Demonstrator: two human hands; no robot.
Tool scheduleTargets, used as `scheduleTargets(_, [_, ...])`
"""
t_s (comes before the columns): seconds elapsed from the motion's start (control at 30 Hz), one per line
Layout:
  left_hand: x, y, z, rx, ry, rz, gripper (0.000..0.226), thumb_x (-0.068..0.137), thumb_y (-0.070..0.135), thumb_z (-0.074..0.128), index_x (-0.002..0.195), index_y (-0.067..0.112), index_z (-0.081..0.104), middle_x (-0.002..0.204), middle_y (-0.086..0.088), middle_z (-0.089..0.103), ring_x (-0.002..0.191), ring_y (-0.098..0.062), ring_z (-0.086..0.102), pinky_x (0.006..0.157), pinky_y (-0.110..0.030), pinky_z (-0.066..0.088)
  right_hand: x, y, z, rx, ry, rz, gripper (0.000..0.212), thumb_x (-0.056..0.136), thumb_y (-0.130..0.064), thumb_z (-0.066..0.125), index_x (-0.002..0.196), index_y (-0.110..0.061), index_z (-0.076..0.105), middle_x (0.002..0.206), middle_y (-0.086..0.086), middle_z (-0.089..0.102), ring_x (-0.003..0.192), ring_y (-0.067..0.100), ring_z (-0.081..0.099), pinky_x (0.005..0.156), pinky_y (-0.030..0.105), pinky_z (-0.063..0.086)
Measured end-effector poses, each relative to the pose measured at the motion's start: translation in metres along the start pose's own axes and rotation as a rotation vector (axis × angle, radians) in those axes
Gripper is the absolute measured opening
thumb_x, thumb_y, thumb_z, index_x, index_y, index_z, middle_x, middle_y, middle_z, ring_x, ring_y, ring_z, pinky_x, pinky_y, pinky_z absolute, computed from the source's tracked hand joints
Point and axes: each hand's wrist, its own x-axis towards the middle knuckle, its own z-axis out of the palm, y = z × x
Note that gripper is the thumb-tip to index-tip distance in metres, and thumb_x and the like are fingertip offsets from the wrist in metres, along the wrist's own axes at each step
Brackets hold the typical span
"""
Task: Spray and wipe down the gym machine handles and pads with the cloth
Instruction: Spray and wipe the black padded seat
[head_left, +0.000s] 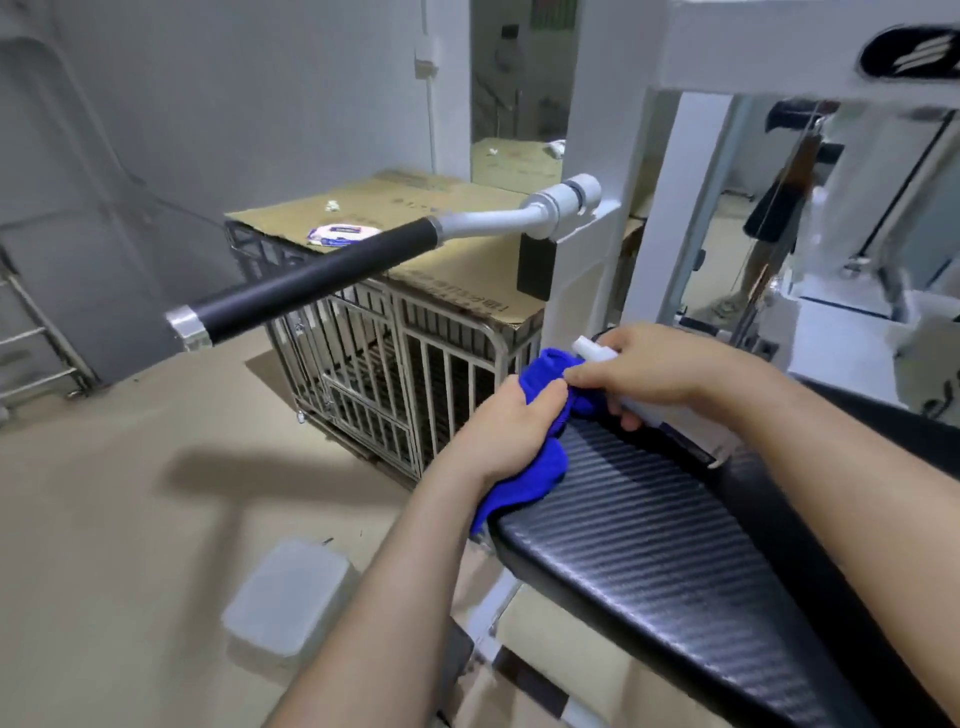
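The blue cloth (524, 447) lies bunched on the near corner of the black ribbed seat pad (675, 519), part of it hanging over the edge. The left hand (506, 431) presses on it with fingers curled together around the folds. The right hand (670, 371) wraps a white spray bottle (613, 364), thumb and forefinger also pinching the cloth. With both hands sharing the cloth, the bottle could slip or spray astray. The black foam handle (317, 275) juts out beyond, apparently not yet wiped.
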Motion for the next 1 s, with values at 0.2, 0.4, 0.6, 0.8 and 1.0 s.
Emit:
scheduleTargets(0.2, [0.075, 0.028, 0.010, 0.087, -0.069, 0.100, 0.057, 0.076, 0.062, 0.044, 0.094, 0.015, 0.071, 0.098, -0.007, 0.073, 0.095, -0.023, 0.066, 0.098, -0.037, 0.048, -0.003, 0.023, -0.033, 0.368, 0.081, 0.130, 0.064, 0.097, -0.062, 0.039, 0.090, -0.005, 0.065, 0.061, 0.010, 0.060, 0.044, 0.017, 0.057, 0.060, 0.029, 0.047])
scheduleTargets(0.4, [0.138, 0.078, 0.028, 0.400, -0.326, 0.013, 0.049, 0.091, 0.058, 0.049, 0.106, 0.013, 0.063, 0.098, 0.000, 0.064, 0.083, -0.015, 0.059, 0.070, -0.026, 0.043, -0.013, 0.060, -0.054, 0.850, 0.659, 0.069, 0.059, 0.099, -0.054, 0.042, 0.069, -0.007, 0.063, 0.060, 0.011, 0.059, 0.050, 0.023, 0.057, 0.057, 0.031, 0.050])
scheduleTargets(0.6, [0.148, 0.107, 0.085, 0.896, -0.390, 0.265, 0.049, 0.092, 0.060, 0.038, 0.086, 0.018, 0.060, 0.091, -0.007, 0.059, 0.087, -0.024, 0.057, 0.071, -0.033, 0.046, -0.040, 0.091, -0.069, 0.761, 0.853, 0.109, 0.057, 0.100, -0.048, 0.041, 0.069, -0.004, 0.061, 0.059, 0.009, 0.058, 0.050, 0.019, 0.054, 0.047, 0.019, 0.047])
scheduleTargets(0.8, [0.129, 0.119, 0.135, 0.900, -0.441, 0.420, 0.049, 0.091, 0.070, 0.023, 0.077, 0.031, 0.050, 0.095, 0.001, 0.060, 0.092, -0.022, 0.054, 0.085, -0.040, 0.045, -0.031, 0.097, -0.070, 0.699, 0.823, 0.105, 0.054, 0.093, -0.056, 0.044, 0.066, -0.012, 0.062, 0.059, 0.006, 0.064, 0.057, 0.021, 0.059, 0.078, 0.045, 0.054])
scheduleTargets(1.0, [0.132, 0.112, 0.095, 1.065, -0.222, 0.323, 0.052, 0.090, 0.068, 0.025, 0.087, 0.026, 0.056, 0.102, -0.003, 0.064, 0.092, -0.025, 0.056, 0.083, -0.037, 0.045, -0.063, 0.121, -0.082, 0.376, 0.706, 0.101, 0.057, 0.096, -0.052, 0.037, 0.067, -0.010, 0.063, 0.055, 0.002, 0.064, 0.044, 0.014, 0.059, 0.059, 0.032, 0.046])
